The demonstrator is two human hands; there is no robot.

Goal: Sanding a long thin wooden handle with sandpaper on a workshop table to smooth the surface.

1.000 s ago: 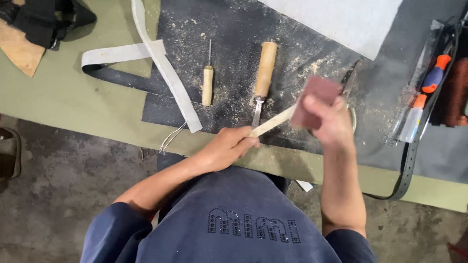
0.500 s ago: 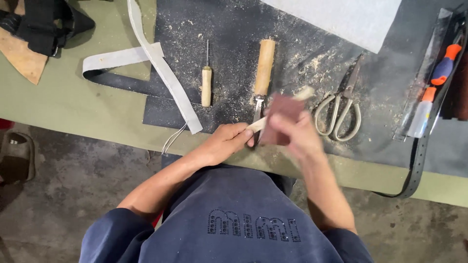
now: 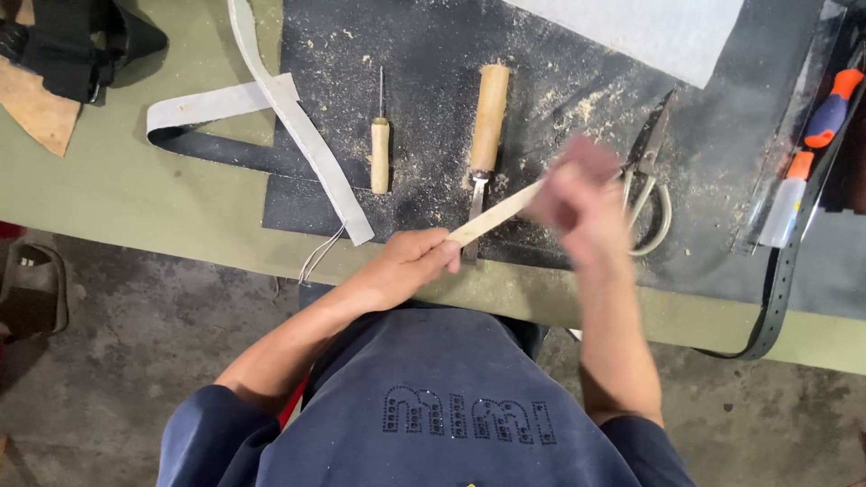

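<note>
left hand (image 3: 410,263) pinches the near end of a pale strip (image 3: 496,213), angling it up over the mat's (image 3: 424,126) edge so it is braced. right hand (image 3: 577,198) is blurred at its far end; fingers unclear. beyond lie knife (image 3: 484,135), awl (image 3: 380,144), scissors (image 3: 645,185).

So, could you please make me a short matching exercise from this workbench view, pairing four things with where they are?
Things:
1. awl
2. scissors
3. pale strip
4. orange-handled tool

Places:
A. far right edge of the bench
B. held in the left hand
C. just beyond the blurred right hand
D. on the dark mat, left of the wooden-handled knife

Pairs: 1-D, 2-C, 3-B, 4-A
</note>
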